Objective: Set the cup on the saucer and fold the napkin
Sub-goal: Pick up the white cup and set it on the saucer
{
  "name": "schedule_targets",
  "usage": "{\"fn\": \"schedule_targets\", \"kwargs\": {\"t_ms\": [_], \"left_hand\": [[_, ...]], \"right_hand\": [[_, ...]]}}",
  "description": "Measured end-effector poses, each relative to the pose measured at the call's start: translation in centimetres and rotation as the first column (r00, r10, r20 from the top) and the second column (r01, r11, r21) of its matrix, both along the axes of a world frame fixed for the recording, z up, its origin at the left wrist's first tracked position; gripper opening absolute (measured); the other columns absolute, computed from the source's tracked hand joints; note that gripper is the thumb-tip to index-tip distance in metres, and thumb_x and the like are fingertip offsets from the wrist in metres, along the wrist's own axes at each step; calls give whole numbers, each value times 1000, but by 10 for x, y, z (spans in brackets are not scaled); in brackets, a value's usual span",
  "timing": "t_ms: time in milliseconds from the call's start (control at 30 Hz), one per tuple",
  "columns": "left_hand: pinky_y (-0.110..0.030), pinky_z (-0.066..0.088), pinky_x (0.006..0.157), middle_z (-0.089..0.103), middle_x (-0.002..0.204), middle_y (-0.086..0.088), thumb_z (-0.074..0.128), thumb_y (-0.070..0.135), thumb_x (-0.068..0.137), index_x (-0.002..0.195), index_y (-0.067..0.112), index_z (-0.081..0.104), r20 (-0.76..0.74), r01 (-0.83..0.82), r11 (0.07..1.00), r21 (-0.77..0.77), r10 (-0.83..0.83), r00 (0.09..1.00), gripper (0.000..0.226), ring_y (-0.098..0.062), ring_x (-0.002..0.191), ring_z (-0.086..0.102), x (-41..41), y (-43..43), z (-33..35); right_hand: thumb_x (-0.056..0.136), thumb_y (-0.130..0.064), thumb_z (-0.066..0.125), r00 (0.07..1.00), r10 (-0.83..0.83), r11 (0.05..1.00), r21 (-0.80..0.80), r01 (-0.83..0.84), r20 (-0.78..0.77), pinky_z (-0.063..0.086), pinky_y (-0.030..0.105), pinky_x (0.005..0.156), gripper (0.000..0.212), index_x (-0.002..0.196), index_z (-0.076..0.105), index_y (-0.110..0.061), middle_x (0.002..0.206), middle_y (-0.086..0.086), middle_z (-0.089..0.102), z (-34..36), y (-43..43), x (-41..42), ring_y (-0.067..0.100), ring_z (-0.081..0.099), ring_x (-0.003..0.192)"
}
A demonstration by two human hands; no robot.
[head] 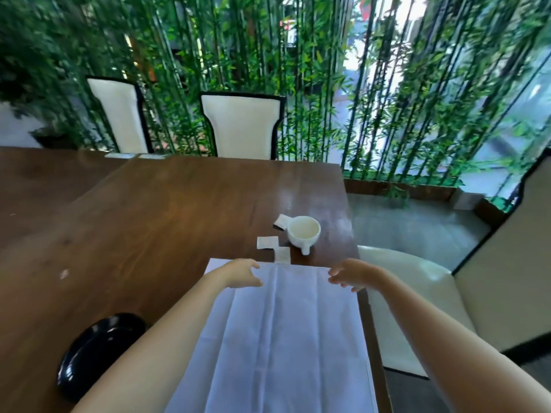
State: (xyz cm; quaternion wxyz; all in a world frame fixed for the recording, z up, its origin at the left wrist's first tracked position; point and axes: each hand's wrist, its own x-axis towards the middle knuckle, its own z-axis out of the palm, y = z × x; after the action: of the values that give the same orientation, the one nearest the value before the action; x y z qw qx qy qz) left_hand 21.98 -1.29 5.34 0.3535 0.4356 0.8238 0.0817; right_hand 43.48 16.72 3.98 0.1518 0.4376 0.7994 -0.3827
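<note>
A white napkin [283, 338] lies spread flat on the dark wooden table [149, 228], with crease lines running along it. My left hand [241, 274] rests over its far left corner, fingers curled and apart. My right hand [353, 275] hovers over the far right corner, fingers spread. Neither hand clearly pinches the cloth. Beyond the napkin stands an empty white cup [303, 232], upright on the bare table, its handle pointing toward me. A black saucer [95, 353] sits at the near left, partly hidden by my left forearm.
Three small white packets [267, 242] lie beside the cup. The table's right edge runs close to the napkin, with a white cushioned seat [417, 308] below it. Two white chairs [243, 126] stand at the far side before a bamboo screen.
</note>
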Motion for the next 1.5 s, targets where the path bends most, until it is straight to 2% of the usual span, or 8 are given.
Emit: {"fn": "schedule_targets", "kwargs": {"t_ms": [200,333,433,600,833,1167,1333,1500], "left_hand": [[-26,41,91,56,127,-10,61,24,85,132,14,47,-14,111,993,33,-111,994,50,-24,117,53,-21,73,-27],[-24,38,76,59,111,-6,61,21,82,92,27,58,-11,131,988,88,-130,991,12,-29,114,55,-44,116,-49],[-30,41,95,49,137,-12,65,25,81,137,13,41,-14,102,986,130,-101,995,62,-29,123,48,-62,142,-64],[-38,42,102,47,140,-12,74,21,73,146,16,23,72,92,974,208,-110,991,89,-25,126,47,-83,177,-81],[-1,40,74,49,126,13,78,2,64,141,28,24,433,48,954,296,-179,884,97,-6,116,45,-83,207,-102],[-25,47,93,48,131,4,74,-8,67,125,44,29,661,-80,929,362,-195,725,90,-11,124,47,-81,208,-120],[-19,50,86,48,131,6,79,-2,65,134,34,30,613,-97,909,406,-192,767,92,-12,123,47,-77,206,-120],[-39,50,95,56,124,4,86,12,56,132,29,38,530,-161,887,432,-105,842,91,-15,117,53,-69,204,-121]], "right_hand": [[87,-31,60,999,-22,992,127,17,38,44,26,92,46,129,54,-12,132,8,56,-34,45,-11,23,54,118],[85,-31,65,991,-128,983,128,131,-26,38,26,100,61,138,43,-10,141,9,51,-60,69,-31,24,48,128],[83,-33,67,982,-173,972,147,182,-71,37,27,101,71,142,35,-10,145,10,45,-76,79,-43,25,45,131],[77,-35,72,959,-198,970,98,221,-203,29,41,114,91,149,21,-15,152,4,34,-88,85,-64,27,25,141],[58,-31,85,824,-198,972,4,237,-531,40,44,106,97,137,29,-32,130,-8,50,-93,75,-91,18,45,124],[67,-22,80,742,-310,948,-138,286,-594,55,36,90,90,123,26,-67,117,-11,60,-97,75,-93,19,63,102],[74,-19,77,718,-375,924,-172,342,-586,55,30,89,91,144,25,-44,121,-8,63,-102,69,-90,22,66,96],[85,-21,67,680,-402,899,-121,422,-613,50,11,80,67,142,37,-39,117,-18,65,-100,59,-87,9,66,84]]}}
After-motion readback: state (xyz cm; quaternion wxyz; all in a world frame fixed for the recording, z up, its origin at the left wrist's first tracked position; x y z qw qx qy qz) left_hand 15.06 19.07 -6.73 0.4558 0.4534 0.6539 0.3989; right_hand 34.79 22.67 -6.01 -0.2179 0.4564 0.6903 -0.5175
